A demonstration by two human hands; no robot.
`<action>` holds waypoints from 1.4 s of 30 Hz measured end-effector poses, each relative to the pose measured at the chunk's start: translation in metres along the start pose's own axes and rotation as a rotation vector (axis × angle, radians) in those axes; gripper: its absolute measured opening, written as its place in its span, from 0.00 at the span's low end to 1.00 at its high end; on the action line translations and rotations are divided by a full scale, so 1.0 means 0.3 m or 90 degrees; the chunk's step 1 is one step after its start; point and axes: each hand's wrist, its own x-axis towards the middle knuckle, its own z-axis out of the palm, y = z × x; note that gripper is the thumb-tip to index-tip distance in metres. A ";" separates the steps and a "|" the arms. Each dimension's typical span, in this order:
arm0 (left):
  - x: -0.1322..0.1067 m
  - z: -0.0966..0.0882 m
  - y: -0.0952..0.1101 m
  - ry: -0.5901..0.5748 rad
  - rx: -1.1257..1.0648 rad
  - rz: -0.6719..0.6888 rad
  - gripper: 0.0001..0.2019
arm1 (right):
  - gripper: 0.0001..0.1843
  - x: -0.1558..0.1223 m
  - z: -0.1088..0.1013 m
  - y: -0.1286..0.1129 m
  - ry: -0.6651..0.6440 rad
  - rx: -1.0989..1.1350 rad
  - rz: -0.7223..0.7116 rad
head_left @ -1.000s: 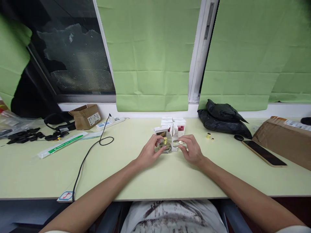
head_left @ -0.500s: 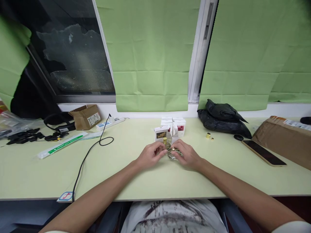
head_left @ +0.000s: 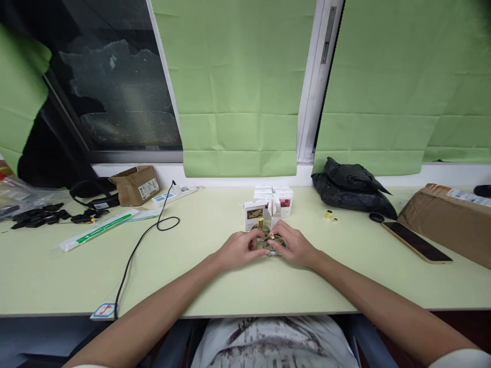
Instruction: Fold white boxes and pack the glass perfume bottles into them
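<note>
A low, round clear glass bottle point(head_left: 273, 252) with a small gold neck stands on the table between my hands. My right hand point(head_left: 294, 246) is closed on it, its thumb and fingers at the gold neck and right side. From the left, my left hand point(head_left: 238, 248) curves round the bottle, thumb tip against its lower edge and fingers at its upper left. Just behind is a second bottle with a gold cap point(head_left: 261, 223), partly covered by my fingers. Beyond it stand a white box with a dark picture point(head_left: 254, 212) and an open white box point(head_left: 276, 207).
More small white boxes point(head_left: 284, 198) stand behind. Right of them lie a loose gold cap point(head_left: 329, 214), a small gold ring point(head_left: 335, 220), a black plastic bag point(head_left: 353, 189), a phone point(head_left: 416, 242) and a brown parcel point(head_left: 445, 220). A black cable point(head_left: 134, 250) crosses the left side.
My left thumb has moved right and slightly down to the bottle's front edge, and the left fingers have spread from the thumb. The bottle shows more clearly. My right hand has barely moved.
</note>
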 end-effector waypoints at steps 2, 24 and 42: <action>0.001 -0.002 0.002 0.006 0.012 -0.009 0.19 | 0.04 0.001 -0.004 0.000 0.002 -0.001 0.005; 0.013 -0.007 -0.009 0.178 -0.002 -0.055 0.14 | 0.43 0.046 0.013 0.115 0.154 0.132 0.345; 0.022 -0.015 -0.013 0.164 0.016 -0.126 0.19 | 0.18 0.011 -0.014 0.239 0.187 0.071 0.422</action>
